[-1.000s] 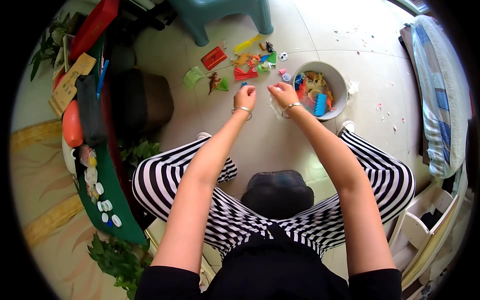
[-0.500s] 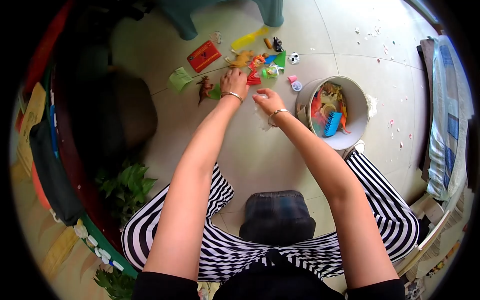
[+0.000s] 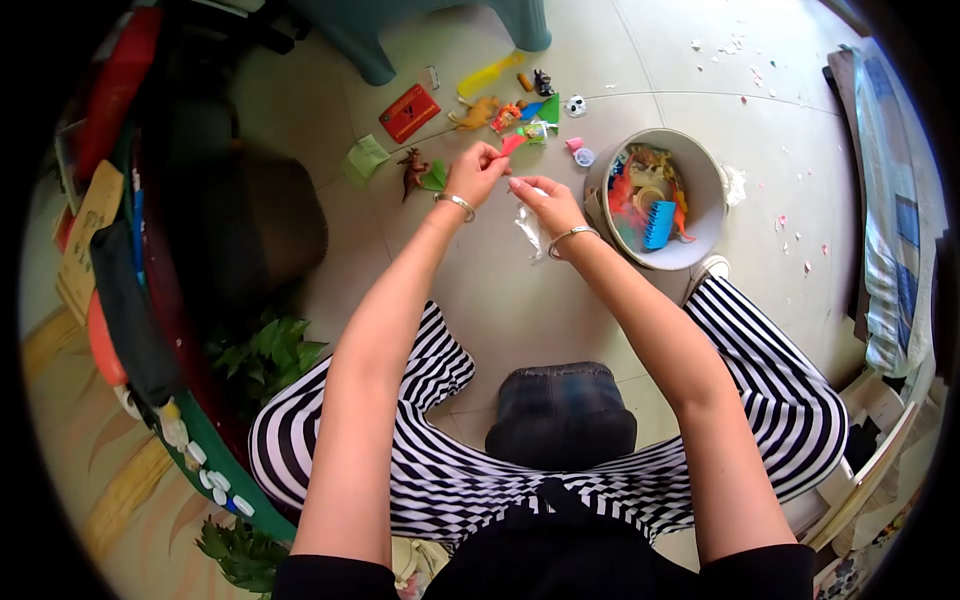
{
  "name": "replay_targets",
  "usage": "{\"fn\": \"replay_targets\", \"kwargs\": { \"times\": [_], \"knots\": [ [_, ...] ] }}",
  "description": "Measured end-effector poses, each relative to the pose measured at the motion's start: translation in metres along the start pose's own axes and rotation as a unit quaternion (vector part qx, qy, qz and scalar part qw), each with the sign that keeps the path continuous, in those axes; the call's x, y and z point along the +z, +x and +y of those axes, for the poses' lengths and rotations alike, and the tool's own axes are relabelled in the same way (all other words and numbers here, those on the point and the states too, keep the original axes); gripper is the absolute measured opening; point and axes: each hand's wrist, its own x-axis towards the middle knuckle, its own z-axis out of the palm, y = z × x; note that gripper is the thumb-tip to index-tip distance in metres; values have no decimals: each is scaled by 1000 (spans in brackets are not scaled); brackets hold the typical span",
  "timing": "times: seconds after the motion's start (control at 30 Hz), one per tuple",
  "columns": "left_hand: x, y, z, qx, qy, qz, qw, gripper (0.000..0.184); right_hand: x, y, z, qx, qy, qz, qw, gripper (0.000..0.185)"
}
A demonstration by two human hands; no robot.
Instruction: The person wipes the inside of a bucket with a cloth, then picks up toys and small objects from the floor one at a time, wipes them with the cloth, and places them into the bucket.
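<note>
My left hand pinches a red folded paper piece above the floor. Close beside it on the right, my right hand is closed on a crumpled clear plastic wrapper, which hangs below the fingers. Beyond my hands lie a red card, a green paper, a brown dinosaur figure, an orange animal figure and a yellow strip. A round bucket at the right holds toys and a blue comb-like piece.
A teal stool stands at the top. A dark padded stool is between my legs. Green-covered table and leafy plant are at the left. Paper scraps lie right of the bucket.
My left hand has lifted the red folded paper off the floor and brought it near my right hand. The view has shifted slightly.
</note>
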Motion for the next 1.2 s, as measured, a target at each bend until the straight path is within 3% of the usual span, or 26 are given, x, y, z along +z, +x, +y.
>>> {"fn": "replay_targets", "kwargs": {
  "times": [0.03,0.1,0.2,0.27,0.43,0.5,0.67,0.73,0.77,0.83,0.87,0.93,1.03,1.2],
  "knots": [
    [1,-14,17,5,-92,-32,995,12,-2,-11,-10,-9,2,1,1000,32],
    [7,-37,43,43,-112,-43,992,10,-7,-36,-30,-4,28,-24,999,35],
    [16,-63,77,38,-204,-17,978,10,-11,-76,-53,-24,-4,-11,1000,37],
    [23,-79,89,106,-228,8,968,9,-12,-102,-59,-45,-26,11,999,37],
    [38,-125,131,179,-109,15,978,7,-15,-142,-66,-125,53,-39,990,31],
    [42,-138,144,191,-10,63,979,9,-15,-149,-63,-143,75,-33,986,28],
    [43,-166,160,222,25,78,971,11,-12,-184,-74,-136,155,-15,978,17],
    [40,-176,163,128,-60,13,990,13,-12,-190,-74,-140,136,-20,980,18],
    [40,-182,164,129,-60,14,990,13,-12,-191,-75,-143,118,-25,982,18],
    [40,-190,166,100,-252,-50,961,16,-11,-193,-74,-142,128,-21,981,16],
    [36,-193,170,101,-254,-48,961,16,-11,-194,-75,-141,125,-21,982,16],
    [26,-196,180,-46,-406,-92,908,17,-13,-196,-77,-136,116,-24,984,15],
    [30,-183,157,33,-318,-114,941,16,-16,-187,-70,-150,133,-27,979,14],
    [34,-186,152,37,-305,-112,945,16,-20,-190,-75,-112,143,33,983,13]
  ]
}}
